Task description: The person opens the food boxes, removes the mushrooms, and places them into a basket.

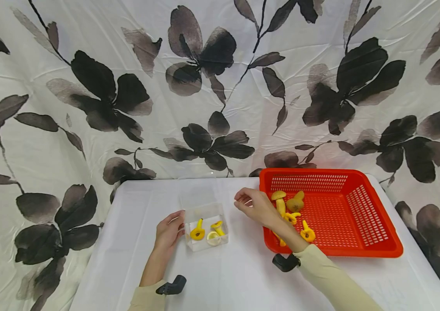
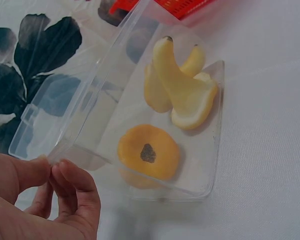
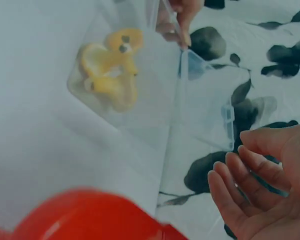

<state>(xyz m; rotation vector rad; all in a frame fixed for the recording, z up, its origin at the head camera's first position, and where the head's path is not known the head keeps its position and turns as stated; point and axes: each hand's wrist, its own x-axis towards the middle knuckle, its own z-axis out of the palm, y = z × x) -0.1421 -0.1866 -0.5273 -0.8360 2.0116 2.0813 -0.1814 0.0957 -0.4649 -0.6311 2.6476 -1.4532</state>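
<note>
A clear plastic box stands on the table with its hinged lid swung open at the back. Inside lie several yellow mushrooms: one near the left side, others grouped at the right. My left hand pinches the box's left edge between thumb and fingertips. Between the box and a red basket, my right hand hovers with loosely bent fingers and nothing in them; its forearm crosses the basket's left end. In the basket are several yellow mushrooms and a brownish one.
A white cloth covers the table. Behind it hangs a white curtain printed with dark flowers. The basket's raised rim stands close under the right forearm. Black wrist cameras sit on both wrists.
</note>
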